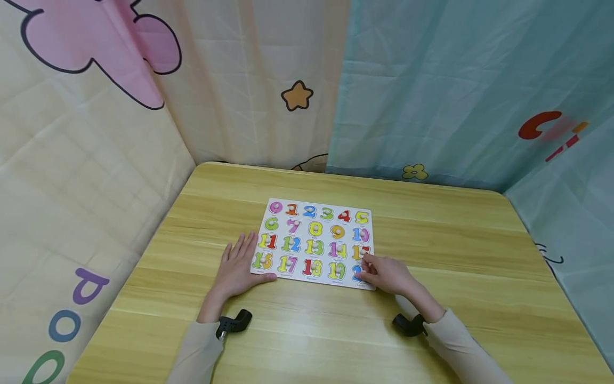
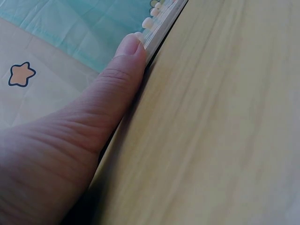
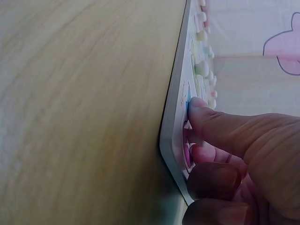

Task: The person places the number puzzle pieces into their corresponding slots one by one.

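A white number puzzle board (image 1: pixel 302 284) lies on the table, with colourful number pieces from 0 to 20 sitting in rows, each with a small pale knob. My left hand (image 1: pixel 235 272) rests at the board's left edge with fingers stretched out, its thumb (image 2: pixel 119 70) along the near edge by the lower left corner. At the lower right corner, my right hand (image 1: pixel 389 274) has its thumb and fingers curled around the number 20 piece (image 1: pixel 356 272), partly covering it. In the right wrist view the thumb (image 3: pixel 220 126) touches its blue digit; the knob is hidden.
The board lies on a wooden table (image 1: pixel 455 240) whose far edge meets patterned curtains (image 1: pixel 249 96). Wood surface surrounds the board on all sides. A black wrist camera mount (image 1: pixel 235 322) sits at the left wrist and another mount (image 1: pixel 408 324) at the right.
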A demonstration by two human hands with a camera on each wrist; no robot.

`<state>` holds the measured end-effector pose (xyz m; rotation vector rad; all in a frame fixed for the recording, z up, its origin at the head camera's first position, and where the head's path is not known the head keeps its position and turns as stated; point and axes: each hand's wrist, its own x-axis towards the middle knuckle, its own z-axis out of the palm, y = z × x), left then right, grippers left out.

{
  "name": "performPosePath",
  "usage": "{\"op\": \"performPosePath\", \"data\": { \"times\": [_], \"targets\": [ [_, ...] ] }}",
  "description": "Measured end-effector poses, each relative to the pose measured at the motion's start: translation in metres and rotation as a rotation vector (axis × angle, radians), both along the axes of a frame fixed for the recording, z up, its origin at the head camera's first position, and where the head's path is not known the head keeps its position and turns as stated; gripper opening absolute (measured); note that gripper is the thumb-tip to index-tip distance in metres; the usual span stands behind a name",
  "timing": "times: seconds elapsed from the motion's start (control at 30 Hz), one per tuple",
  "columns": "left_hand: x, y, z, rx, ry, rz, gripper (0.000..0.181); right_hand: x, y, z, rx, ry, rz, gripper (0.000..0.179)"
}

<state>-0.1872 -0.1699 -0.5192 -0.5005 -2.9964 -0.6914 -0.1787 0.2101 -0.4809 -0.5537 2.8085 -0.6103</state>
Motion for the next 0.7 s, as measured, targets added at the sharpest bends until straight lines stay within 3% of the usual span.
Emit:
{"op": "performPosePath", "data": {
  "times": [0.5,0.63,0.7],
  "targets": [
    [-0.002,0.000,-0.002,0.007,-0.022,-0.011,0.119,0.008,0.004,-0.005,-0.019,0.032,-0.022,0.026],
    [-0.005,-0.006,0.001,0.096,-0.067,-0.003,0.117,0.010,0.011,-0.005,-0.078,-0.003,-0.011,0.024],
    [-0.008,-0.009,0.008,0.146,-0.073,-0.011,0.112,0.010,0.018,-0.003,-0.096,-0.022,-0.024,0.025]
  ]
}}
